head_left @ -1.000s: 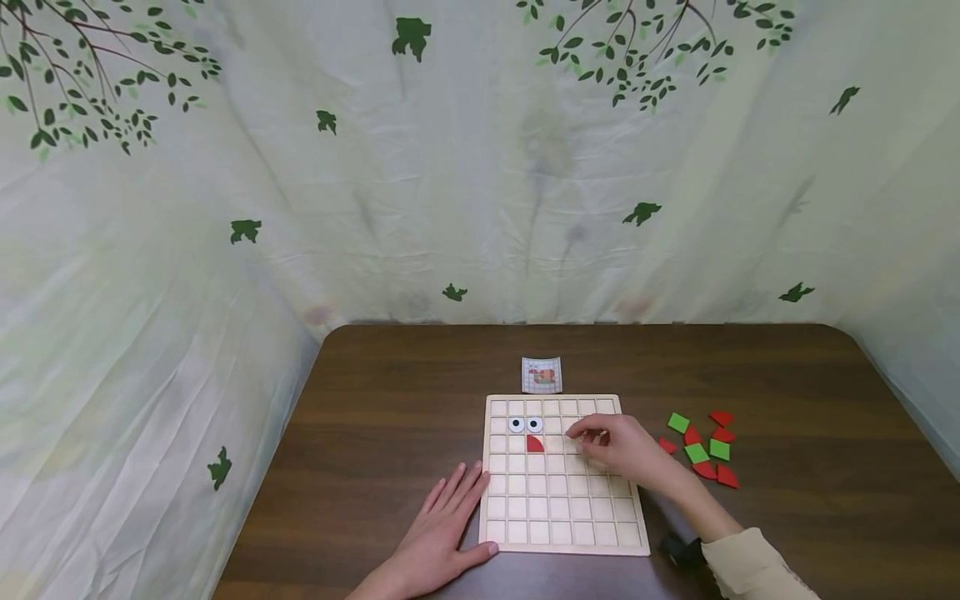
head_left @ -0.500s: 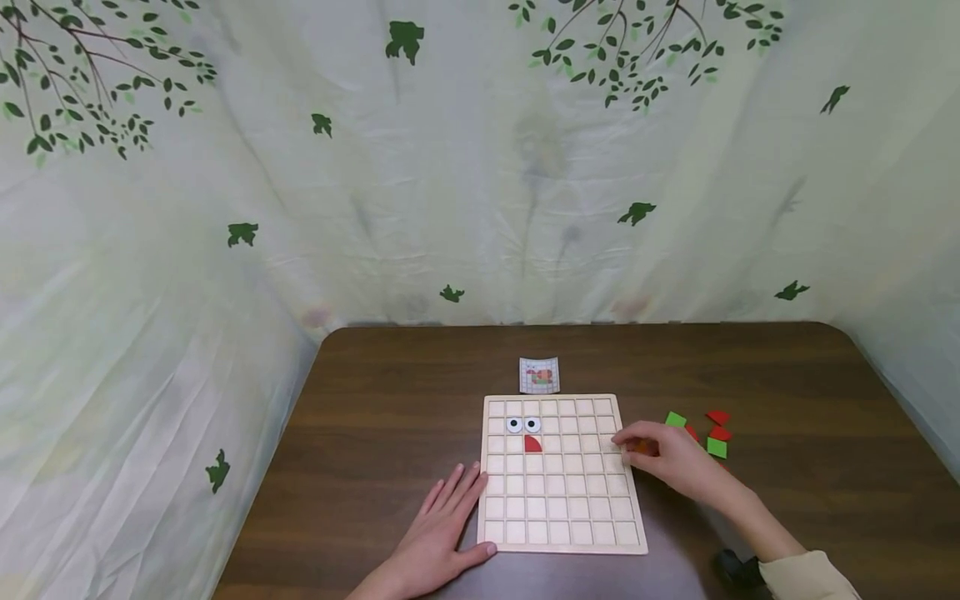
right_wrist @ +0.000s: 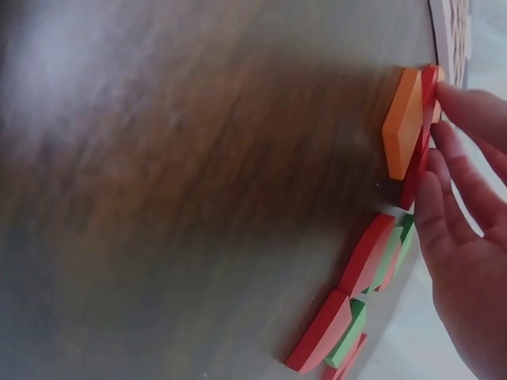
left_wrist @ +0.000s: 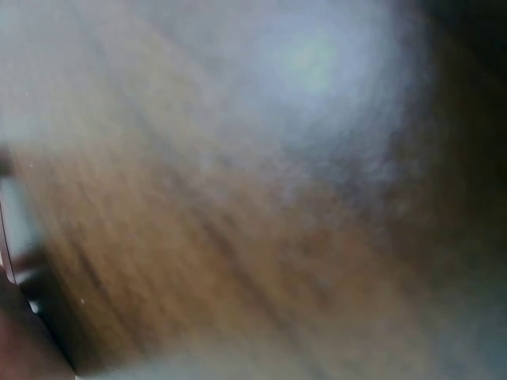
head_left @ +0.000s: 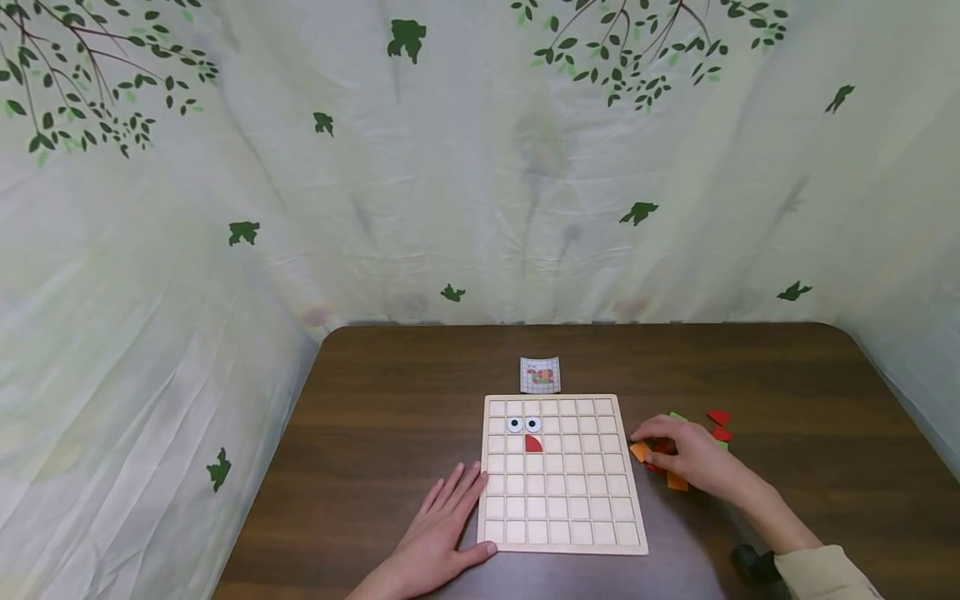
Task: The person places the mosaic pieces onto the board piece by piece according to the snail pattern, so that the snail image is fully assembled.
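Note:
A pale wooden grid board (head_left: 564, 475) lies flat on the table. Two round eye pieces, the left eye piece (head_left: 515, 425) and the right eye piece (head_left: 533, 425), sit in its cells, with a red quarter-round piece (head_left: 533, 444) below. My left hand (head_left: 442, 537) rests spread on the table, fingertips and thumb at the board's left edge. Right of the board, my right hand (head_left: 693, 454) is low over loose pieces, index fingertip and thumb at the edges of an orange piece (head_left: 640, 451); I cannot tell whether they grip it. Its fingers overlap red pieces (right_wrist: 418, 170) in the right wrist view.
Another orange piece (head_left: 677, 482) lies beneath my right hand. Red pieces (head_left: 718, 417) and green pieces (right_wrist: 348, 328) lie beyond, partly hidden. A small picture card (head_left: 540, 376) lies behind the board. The left wrist view shows mostly blurred wooden table (left_wrist: 198, 237).
My right hand has moved right, from over the board to the loose pieces. Orange pieces now show beneath it. The left hand and the pieces on the board have stayed put.

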{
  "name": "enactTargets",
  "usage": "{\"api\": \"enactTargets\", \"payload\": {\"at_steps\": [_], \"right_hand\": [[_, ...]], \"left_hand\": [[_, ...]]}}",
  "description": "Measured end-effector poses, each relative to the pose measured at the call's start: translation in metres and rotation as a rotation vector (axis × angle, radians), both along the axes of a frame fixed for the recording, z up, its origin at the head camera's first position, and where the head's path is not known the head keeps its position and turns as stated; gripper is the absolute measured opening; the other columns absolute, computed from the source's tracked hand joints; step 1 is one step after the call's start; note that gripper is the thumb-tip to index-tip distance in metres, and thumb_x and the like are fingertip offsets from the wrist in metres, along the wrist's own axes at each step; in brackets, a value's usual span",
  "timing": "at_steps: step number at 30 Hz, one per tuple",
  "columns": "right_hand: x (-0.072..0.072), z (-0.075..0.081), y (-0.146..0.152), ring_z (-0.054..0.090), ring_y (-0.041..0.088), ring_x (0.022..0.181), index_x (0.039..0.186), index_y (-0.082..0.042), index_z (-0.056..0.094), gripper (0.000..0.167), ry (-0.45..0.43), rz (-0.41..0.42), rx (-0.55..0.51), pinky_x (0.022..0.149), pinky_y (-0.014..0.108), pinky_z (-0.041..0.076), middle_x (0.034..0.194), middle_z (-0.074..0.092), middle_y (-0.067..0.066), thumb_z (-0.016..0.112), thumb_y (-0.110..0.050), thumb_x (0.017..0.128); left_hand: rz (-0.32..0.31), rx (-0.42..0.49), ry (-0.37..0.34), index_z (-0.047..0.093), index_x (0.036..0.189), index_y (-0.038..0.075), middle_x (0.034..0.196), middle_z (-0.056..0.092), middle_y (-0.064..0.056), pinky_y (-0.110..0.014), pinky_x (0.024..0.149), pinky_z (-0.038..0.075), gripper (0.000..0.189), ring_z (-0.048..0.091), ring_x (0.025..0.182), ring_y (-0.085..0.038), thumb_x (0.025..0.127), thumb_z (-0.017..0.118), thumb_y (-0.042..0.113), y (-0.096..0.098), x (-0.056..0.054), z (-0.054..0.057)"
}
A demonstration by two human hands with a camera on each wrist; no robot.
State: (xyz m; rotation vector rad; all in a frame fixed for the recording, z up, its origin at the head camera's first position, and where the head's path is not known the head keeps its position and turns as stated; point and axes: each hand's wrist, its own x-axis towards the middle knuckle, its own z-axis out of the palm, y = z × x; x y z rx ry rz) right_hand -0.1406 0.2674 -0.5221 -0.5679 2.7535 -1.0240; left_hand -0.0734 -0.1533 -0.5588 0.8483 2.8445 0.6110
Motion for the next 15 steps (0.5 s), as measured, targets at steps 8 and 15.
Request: {"api": "enactTargets", "payload": {"at_steps": [8, 15], "right_hand": [[-0.0016, -0.0012, 0.0001, 0.056, 0.019, 0.099, 0.107, -0.017, 0.071, 0.025, 0.006, 0.035, 0.053, 0.079, 0.032, 0.051, 0.109, 0.059, -0.007, 0.076, -0.007, 0.085], [-0.0002, -0.003, -0.0019, 0.054, 0.01, 0.079, 0.1, -0.019, 0.063, 0.025, -0.031, -0.006, -0.012, 0.069, 0.025, 0.049, 0.089, 0.059, -0.009, 0.075, -0.003, 0.085]], "left_hand": [[0.013, -0.009, -0.053, 0.023, 0.158, 0.019, 0.164, 0.014, 0.002, -0.043, 0.114, 0.005, 0.089, 0.007, 0.15, -0.023, 0.09, 0.051, 0.068, 0.0011, -0.0013, 0.0], [0.002, -0.006, -0.009, 0.023, 0.158, 0.018, 0.163, 0.017, -0.001, -0.043, 0.114, 0.007, 0.088, 0.012, 0.149, -0.025, 0.091, 0.049, 0.068, 0.0003, -0.0012, -0.0007]]}}
